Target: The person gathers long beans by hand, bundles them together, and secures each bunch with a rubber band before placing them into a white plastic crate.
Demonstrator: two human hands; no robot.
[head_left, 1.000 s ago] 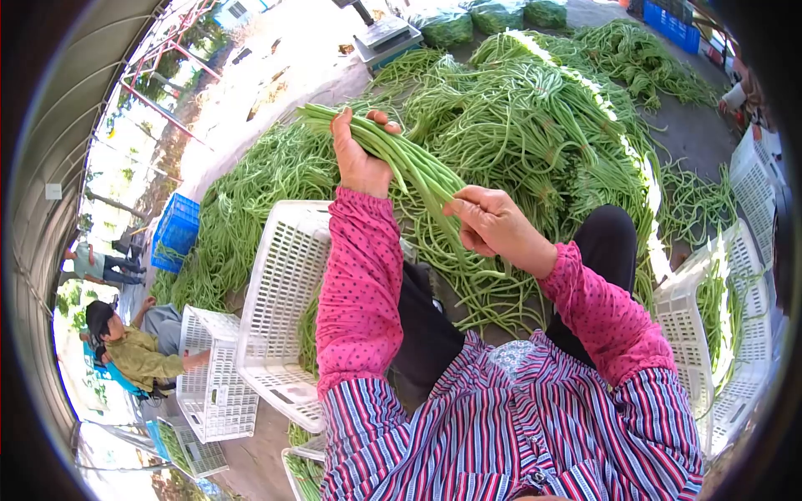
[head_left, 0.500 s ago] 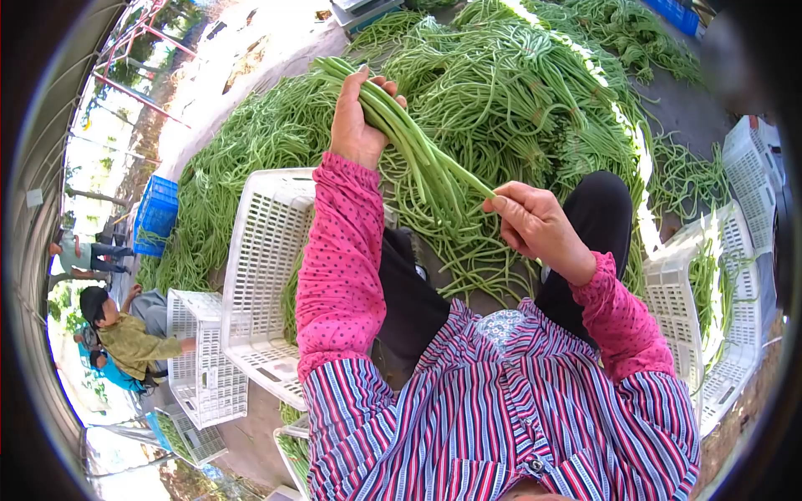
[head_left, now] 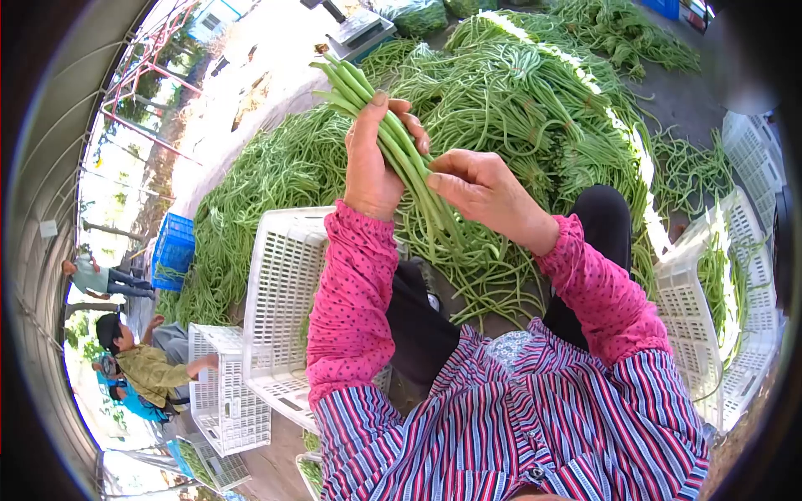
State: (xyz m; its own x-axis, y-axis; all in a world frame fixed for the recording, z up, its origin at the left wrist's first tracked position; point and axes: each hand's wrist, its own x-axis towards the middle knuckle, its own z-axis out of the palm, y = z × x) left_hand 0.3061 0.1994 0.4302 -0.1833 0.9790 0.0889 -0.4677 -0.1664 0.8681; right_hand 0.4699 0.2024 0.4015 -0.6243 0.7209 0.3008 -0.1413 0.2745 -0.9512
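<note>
A bunch of long green beans (head_left: 401, 146) slants down to the right, its upper ends sticking out past my left hand (head_left: 378, 159). That hand is wrapped round the bunch near its top, the thumb lying along it. My right hand (head_left: 484, 190) touches the bunch just below, thumb and forefinger pinched at its right side; whether a single bean is between them is too small to tell. The loose lower part of the bunch hangs over a large pile of green beans (head_left: 518, 100).
White crates stand at my left (head_left: 284, 292) and at my right (head_left: 685, 292), the right one holding beans. Farther left are another white crate (head_left: 230, 388), a blue crate (head_left: 173, 250) and a seated person (head_left: 146, 367). A scale (head_left: 359, 33) stands behind the pile.
My right hand has moved up and left from the bunch's far thin end to beside my left hand. The bunch's upper ends have fanned out more, and the camera view has shifted slightly.
</note>
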